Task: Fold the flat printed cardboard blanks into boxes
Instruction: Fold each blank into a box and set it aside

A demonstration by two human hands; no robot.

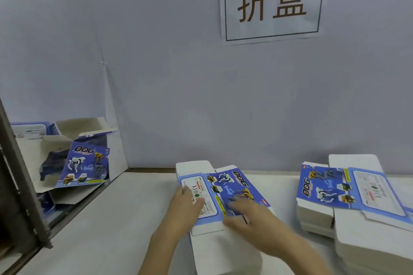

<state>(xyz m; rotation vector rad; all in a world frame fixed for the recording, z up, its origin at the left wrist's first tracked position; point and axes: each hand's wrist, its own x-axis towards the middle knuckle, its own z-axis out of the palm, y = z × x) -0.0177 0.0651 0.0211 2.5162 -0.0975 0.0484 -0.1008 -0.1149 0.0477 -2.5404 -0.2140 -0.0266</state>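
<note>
Blank under left hand, right hand

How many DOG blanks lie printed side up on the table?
2: centre blank under left hand and right hand; second blank atop the right stacks; more may be hidden.

Packing workshop: stacked box blanks, wall sign.

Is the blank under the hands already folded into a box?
No, the blank lies flat on the table under the left hand and right hand.
</note>
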